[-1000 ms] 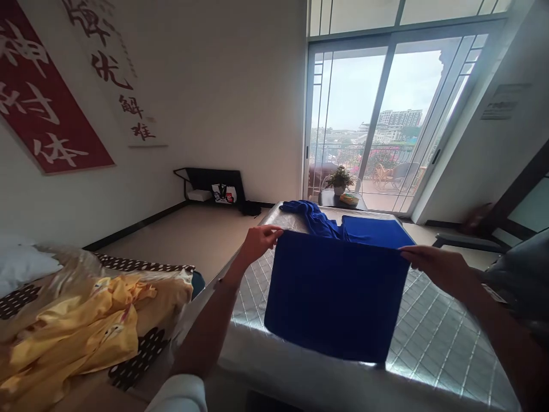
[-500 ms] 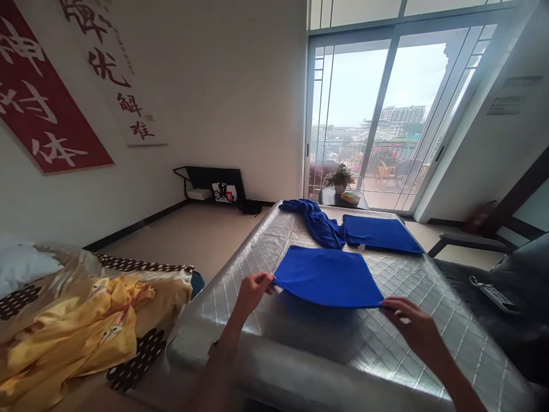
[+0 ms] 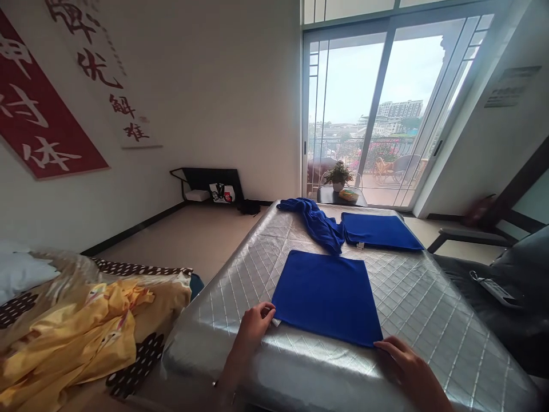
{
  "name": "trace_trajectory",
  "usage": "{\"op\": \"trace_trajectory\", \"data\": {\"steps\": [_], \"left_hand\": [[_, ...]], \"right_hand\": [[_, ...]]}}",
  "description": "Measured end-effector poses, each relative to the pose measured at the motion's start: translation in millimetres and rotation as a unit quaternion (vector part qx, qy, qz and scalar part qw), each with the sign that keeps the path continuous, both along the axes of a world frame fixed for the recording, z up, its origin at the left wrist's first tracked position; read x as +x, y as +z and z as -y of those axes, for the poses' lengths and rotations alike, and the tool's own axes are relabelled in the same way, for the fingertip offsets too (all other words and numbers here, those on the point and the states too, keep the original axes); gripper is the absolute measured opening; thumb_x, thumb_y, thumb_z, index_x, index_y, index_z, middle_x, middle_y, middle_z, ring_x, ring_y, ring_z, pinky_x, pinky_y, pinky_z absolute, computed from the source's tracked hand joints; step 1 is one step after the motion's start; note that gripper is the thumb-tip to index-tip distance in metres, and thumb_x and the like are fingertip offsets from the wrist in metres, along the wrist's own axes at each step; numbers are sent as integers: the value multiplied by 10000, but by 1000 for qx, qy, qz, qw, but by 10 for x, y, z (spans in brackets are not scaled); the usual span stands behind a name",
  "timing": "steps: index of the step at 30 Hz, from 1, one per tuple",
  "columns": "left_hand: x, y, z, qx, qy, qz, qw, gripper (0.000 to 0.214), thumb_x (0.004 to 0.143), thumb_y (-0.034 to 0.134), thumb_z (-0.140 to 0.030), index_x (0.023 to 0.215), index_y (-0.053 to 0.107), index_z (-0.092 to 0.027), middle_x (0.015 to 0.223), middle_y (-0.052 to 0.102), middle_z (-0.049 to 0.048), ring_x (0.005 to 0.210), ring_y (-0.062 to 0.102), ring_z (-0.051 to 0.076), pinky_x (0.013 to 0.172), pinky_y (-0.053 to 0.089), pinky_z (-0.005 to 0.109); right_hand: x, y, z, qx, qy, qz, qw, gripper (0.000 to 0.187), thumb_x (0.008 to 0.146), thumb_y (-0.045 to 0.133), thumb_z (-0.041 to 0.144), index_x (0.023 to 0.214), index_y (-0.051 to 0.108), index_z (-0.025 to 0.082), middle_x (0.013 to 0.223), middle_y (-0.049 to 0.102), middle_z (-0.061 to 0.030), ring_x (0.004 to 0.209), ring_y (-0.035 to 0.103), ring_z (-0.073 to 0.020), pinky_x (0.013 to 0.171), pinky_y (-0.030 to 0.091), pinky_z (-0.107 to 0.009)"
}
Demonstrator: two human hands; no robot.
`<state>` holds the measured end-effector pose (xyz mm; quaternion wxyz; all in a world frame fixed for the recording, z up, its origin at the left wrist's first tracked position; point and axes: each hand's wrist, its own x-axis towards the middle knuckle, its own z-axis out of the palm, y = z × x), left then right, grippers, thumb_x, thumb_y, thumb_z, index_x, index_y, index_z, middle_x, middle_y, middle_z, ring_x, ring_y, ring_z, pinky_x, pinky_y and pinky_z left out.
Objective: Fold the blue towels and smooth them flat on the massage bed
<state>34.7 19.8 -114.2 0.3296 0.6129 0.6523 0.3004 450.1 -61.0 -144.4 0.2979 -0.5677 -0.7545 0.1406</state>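
A square blue cloth (image 3: 326, 297) lies spread flat on the silver quilted mattress (image 3: 240, 280), with a small white tag at its near left corner. My left hand (image 3: 256, 323) pinches that corner between thumb and fingers. At the near right corner, my right hand (image 3: 401, 357) is closed on the cloth's edge. Beyond it lies a second flat blue cloth (image 3: 381, 232), squared up and also showing a white tag. Left of that one is a crumpled, bunched blue cloth (image 3: 315, 223), whose lower end nearly meets the far edge of the held piece.
Yellow patterned bedding (image 3: 86, 337) is heaped on the left. A black sofa (image 3: 463, 286) with a white power strip (image 3: 497, 290) on it borders the mattress at the right. Past the far end, a small table (image 3: 326, 197) holds a potted plant (image 3: 338, 174) before glass sliding doors.
Both hands have come down and nearer to me with the blue cloth's near edge. That edge was raised above the mattress; now the cloth lies flat.
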Motion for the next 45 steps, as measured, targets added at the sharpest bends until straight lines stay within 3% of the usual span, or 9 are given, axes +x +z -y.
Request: {"op": "trace_trajectory", "data": {"steps": [7,14,18,21,29,33,38,41,45], "left_hand": [[62,-63,94,12,-7,-89,996,197,875,533,-314,884,715,-239,843,779,34,848,729,225,748,464,283],[65,-162,137,34,-24,-126,991,206,917,505,-287,926,707,-249,880,777,42,865,730,229,769,469,287],[78,-152,197,47,-20,-122,991,215,932,498,-301,953,708,-260,947,781,52,914,726,238,791,483,300],[74,-148,239,58,-16,-128,990,230,939,488,-313,971,712,-269,989,777,53,974,714,250,839,492,324],[207,-183,214,223,24,-187,956,277,947,481,-300,1051,730,-236,1062,680,107,1018,656,285,932,530,448],[951,-86,122,251,-123,-159,947,287,997,473,-309,1149,710,-255,1218,670,98,1146,634,254,1014,510,411],[1801,-187,-66,239,-367,-192,878,580,1045,360,-531,1526,426,-215,1602,393,95,1495,311,258,1225,272,458],[1781,-303,-164,204,-388,-212,873,639,1048,260,-586,1584,306,-241,1649,280,65,1535,199,248,1253,176,485],[1271,-384,-230,154,-296,-267,904,670,1033,236,-625,1590,284,-256,1658,232,56,1540,168,268,1252,167,513]], "right_hand": [[-3,23,99,15,-36,45,998,433,976,405,551,948,772,323,903,754,-30,706,729,-154,571,564,-216],[-230,214,-83,-47,-82,146,985,458,985,391,484,822,773,290,891,747,-60,883,701,-233,882,548,-402],[-507,88,-316,6,-132,148,980,541,1018,278,475,1171,729,217,1231,707,-114,1170,629,-269,1057,461,-459],[-634,-136,-425,16,-167,154,974,660,1013,210,516,1416,565,133,1490,531,-144,1423,425,-283,1187,322,-483],[-644,-420,-446,-69,-174,199,962,761,993,179,516,1549,328,19,1638,257,-153,1530,189,-256,1251,163,-460],[-653,-408,-454,-73,-177,203,960,753,996,181,505,1555,313,18,1640,248,-161,1531,177,-261,1253,138,-450],[-639,-393,-465,-73,-164,235,955,722,1004,175,465,1539,350,13,1629,264,-172,1521,211,-271,1241,177,-451],[-645,-359,-466,-85,-165,228,956,707,1004,199,458,1546,344,27,1634,253,-165,1523,202,-268,1242,175,-451],[-674,-316,-457,-107,-169,210,957,717,1003,218,462,1563,286,19,1650,203,-157,1536,144,-258,1253,130,-449]]}}
